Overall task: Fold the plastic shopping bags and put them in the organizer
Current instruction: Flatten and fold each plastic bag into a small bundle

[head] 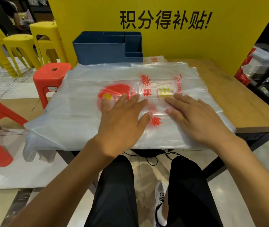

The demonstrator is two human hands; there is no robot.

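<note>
Hands flat on bags, red print

Plastic shopping bags: translucent white, red and yellow print, stacked flat and unfolded just in front of the organizer, left edge drooping past the bench edge. Organizer: dark blue plastic, upright, open-topped, several compartments, at the far bench edge, touching the stack's far edge.

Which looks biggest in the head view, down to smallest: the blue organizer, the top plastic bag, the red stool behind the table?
1. top plastic bag, spread flat under both hands
2. blue organizer
3. red stool, partly hidden by the bags, so its rank against the organizer is unsure
</note>
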